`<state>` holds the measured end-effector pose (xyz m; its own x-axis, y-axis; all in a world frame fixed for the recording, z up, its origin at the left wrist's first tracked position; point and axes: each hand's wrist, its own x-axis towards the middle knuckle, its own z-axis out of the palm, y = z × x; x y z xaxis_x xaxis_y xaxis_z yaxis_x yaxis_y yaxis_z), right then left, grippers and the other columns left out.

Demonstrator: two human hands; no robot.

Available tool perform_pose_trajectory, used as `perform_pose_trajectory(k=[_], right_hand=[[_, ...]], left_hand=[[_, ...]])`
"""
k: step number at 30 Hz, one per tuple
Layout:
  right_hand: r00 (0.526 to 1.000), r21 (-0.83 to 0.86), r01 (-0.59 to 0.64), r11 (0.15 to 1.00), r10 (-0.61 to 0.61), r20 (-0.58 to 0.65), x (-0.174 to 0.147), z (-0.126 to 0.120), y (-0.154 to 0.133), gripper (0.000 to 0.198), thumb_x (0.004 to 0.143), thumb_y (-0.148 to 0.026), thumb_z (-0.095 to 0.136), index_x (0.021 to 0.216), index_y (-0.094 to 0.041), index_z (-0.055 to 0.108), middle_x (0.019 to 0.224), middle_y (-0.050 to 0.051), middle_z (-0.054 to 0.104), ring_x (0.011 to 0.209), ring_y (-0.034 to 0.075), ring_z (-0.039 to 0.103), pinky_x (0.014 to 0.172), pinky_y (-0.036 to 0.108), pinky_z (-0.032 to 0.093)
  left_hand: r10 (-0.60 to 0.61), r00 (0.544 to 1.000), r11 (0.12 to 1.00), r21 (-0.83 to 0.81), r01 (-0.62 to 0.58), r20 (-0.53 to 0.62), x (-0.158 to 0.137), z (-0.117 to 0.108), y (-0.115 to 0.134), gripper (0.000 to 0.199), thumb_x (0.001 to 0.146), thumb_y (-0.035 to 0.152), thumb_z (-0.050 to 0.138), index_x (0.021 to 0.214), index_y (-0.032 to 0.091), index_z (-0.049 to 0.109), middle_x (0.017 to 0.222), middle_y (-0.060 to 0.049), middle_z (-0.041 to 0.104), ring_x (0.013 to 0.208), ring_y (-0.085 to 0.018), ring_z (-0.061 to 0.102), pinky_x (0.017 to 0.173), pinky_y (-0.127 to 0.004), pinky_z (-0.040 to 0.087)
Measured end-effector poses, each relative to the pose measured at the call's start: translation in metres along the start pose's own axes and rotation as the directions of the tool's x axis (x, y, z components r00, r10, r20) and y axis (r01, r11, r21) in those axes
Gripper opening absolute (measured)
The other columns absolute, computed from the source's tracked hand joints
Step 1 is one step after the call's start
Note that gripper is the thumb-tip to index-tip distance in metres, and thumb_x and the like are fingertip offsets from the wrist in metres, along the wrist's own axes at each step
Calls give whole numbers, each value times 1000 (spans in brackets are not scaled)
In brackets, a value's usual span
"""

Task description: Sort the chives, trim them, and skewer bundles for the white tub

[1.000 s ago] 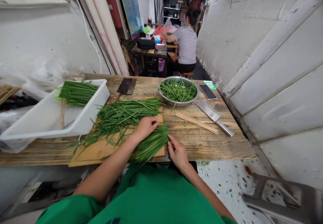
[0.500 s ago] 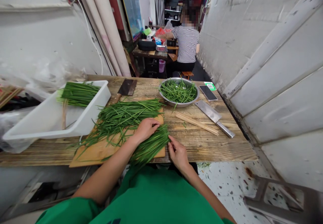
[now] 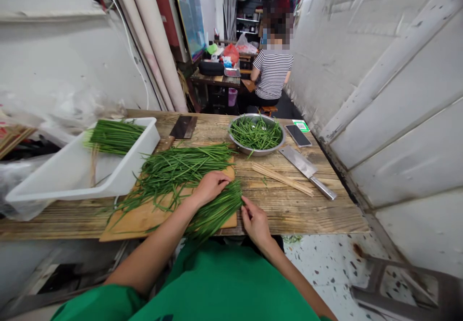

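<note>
A bunch of cut garlic chives (image 3: 217, 212) lies at the right end of a wooden cutting board (image 3: 144, 222), its near part hanging toward my body. Across the top of this bunch rests my left hand (image 3: 213, 186), fingers curled round its upper edge. At the right ends of the stalks, my right hand (image 3: 256, 219) is closed in a pinch of thumb and index finger; the fingertips touch the chive ends. Behind my left hand a larger loose pile of chives (image 3: 184, 162) spreads over the board.
Beyond the board stand a steel bowl (image 3: 257, 151) of chives and a dark cleaver (image 3: 183, 127). Thin bamboo sticks (image 3: 282, 179), a steel cleaver (image 3: 300, 162) and a phone (image 3: 298, 135) lie right. A white tub (image 3: 72, 193) holds tied chives. A person (image 3: 273, 73) sits farther back.
My hands and the chives keep almost the same place. The seated person in the background has drawn an arm back from the far table. The view has tilted slightly.
</note>
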<state>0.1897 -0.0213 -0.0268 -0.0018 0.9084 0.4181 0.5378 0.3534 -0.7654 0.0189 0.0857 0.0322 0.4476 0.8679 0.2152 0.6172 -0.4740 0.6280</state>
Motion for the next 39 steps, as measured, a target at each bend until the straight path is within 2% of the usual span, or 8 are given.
perform_pose_trajectory(k=[4, 7, 11, 14, 21, 26, 31, 39], right_hand=[[1000, 11, -11, 1000, 11, 5, 0, -1, -1, 33, 84, -20, 40, 114, -17, 54, 103, 9, 64, 88, 18, 62, 76, 29, 50], [999, 35, -46, 998, 45, 26, -1, -2, -3, 33, 85, -21, 39, 115, -17, 50, 89, 7, 66, 75, 16, 64, 68, 27, 51], [996, 85, -87, 993, 85, 31, -1, -3, -7, 26, 85, -23, 39, 109, -17, 46, 75, 3, 65, 63, 14, 62, 59, 23, 49], [996, 117, -88, 989, 85, 24, 0, -4, -9, 16, 85, -23, 40, 99, -19, 45, 73, 2, 63, 62, 13, 61, 58, 22, 47], [994, 123, -104, 987, 99, 47, 2, -7, -16, 5, 85, -25, 41, 85, -20, 44, 65, -2, 58, 57, 12, 58, 54, 20, 43], [995, 162, -89, 983, 82, 51, 7, -5, -19, 6, 85, -25, 40, 84, -21, 43, 68, -1, 59, 61, 12, 59, 56, 21, 44], [995, 171, -56, 984, 42, 85, 12, -5, -21, 6, 86, -23, 38, 85, -21, 44, 70, 0, 59, 63, 13, 59, 58, 22, 44], [995, 136, -30, 990, 17, 97, 13, -3, -19, 8, 85, -22, 36, 85, -21, 44, 69, -1, 57, 61, 12, 57, 57, 22, 43]], left_hand=[[51, 995, 999, -19, -49, 88, 1, -5, 0, 18, 75, 21, 53, 83, 18, 68, 84, -4, 67, 82, -16, 59, 77, -26, 43], [88, 983, 995, -70, -77, 160, 3, -13, 2, 19, 76, 23, 51, 84, 20, 68, 86, -3, 67, 82, -15, 59, 78, -25, 42], [-36, 995, 995, -93, 45, 96, 4, -21, 8, 25, 76, 35, 52, 84, 19, 69, 84, -2, 67, 80, -16, 59, 75, -24, 42], [-112, 982, 972, -189, 140, 154, 4, -22, 12, 32, 74, 44, 52, 82, 18, 69, 79, 0, 68, 78, -18, 59, 72, -25, 42], [-340, 889, 758, -470, 452, 305, 6, -26, 7, 42, 57, 45, 68, 87, 15, 69, 86, -4, 69, 82, -20, 60, 80, -29, 43], [-302, 831, 649, -538, 539, 467, 5, -31, 7, 36, 59, 43, 68, 80, 13, 70, 76, -5, 69, 69, -18, 62, 71, -30, 46], [-285, 816, 592, -577, 563, 503, 3, -34, 10, 34, 60, 42, 67, 80, 13, 69, 76, -5, 69, 67, -18, 62, 69, -30, 47], [-245, 815, 692, -494, 526, 524, 4, -38, 13, 32, 60, 44, 66, 62, 13, 67, 57, -1, 64, 53, -14, 56, 56, -25, 44]])
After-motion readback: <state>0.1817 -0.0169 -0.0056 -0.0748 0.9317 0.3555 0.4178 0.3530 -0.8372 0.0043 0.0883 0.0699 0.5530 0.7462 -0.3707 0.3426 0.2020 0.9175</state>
